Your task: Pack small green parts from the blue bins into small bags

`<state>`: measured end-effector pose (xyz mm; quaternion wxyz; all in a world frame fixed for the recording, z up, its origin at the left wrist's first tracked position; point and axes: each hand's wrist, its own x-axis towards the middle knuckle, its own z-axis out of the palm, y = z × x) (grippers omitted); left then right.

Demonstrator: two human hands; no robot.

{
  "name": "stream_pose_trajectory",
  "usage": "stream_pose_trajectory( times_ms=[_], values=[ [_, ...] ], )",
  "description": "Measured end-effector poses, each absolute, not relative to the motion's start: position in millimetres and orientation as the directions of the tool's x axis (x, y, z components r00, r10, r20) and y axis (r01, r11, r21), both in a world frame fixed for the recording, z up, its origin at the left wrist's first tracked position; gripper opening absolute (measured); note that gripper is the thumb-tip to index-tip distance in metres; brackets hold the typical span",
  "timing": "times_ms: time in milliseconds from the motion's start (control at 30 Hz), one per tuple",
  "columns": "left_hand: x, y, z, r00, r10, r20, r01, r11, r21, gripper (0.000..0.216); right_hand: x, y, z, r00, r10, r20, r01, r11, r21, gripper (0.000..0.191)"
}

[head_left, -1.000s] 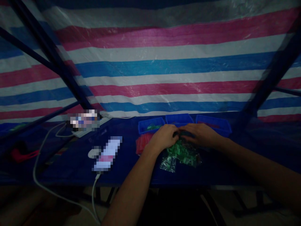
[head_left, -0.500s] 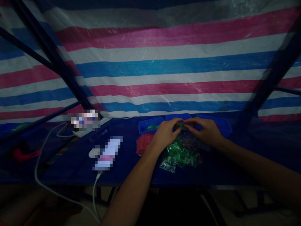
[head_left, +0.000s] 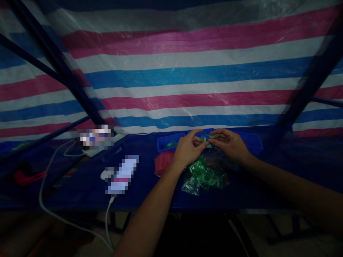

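Note:
A small clear plastic bag with something green in it is held between my two hands, above the blue bins. My left hand pinches its lower left part with thumb and fingers. On the other side, the thumb and curled fingers of my right hand grip it. Below my hands lies a pile of small clear bags with green contents. Beside my left wrist is a stack of red plastic bags. What exactly the held bag contains is too small to make out.
Behind my hands stand blue bins; the left bin holds green pieces, the right bin is partly covered. A blurred phone with a white cable lies left on the blue table. A power strip sits farther back, before a striped sheet.
My fingers have parted a little and the small bag between them now shows more plainly. The fingers of my left hand have lifted slightly. The pile looks the same.

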<state>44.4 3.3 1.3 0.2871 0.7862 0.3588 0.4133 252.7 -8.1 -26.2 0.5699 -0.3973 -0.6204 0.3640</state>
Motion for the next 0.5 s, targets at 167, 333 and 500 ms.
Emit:
stream_pose_trajectory(
  times_ms=[167, 333, 500],
  values=[
    [43.0, 4.2, 3.1, 0.433, 0.788, 0.438, 0.277, -0.579, 0.767, 0.041, 249.2, -9.2, -27.6, -0.034, 0.902, 0.43, 0.032, 0.431, -0.902, 0.05],
    [42.8, 5.0, 2.1, 0.463, 0.774, 0.431, 0.232, -0.576, 0.784, 0.049, 250.1, -10.4, -25.0, -0.102, 0.91, 0.402, 0.041, 0.408, -0.912, 0.044],
    [43.2, -0.9, 4.9, 0.49, 0.673, 0.554, 0.357, -0.735, 0.577, 0.046, 251.1, -9.7, -23.2, -0.076, 0.906, 0.417, 0.007, 0.419, -0.908, 0.045]
  ],
)
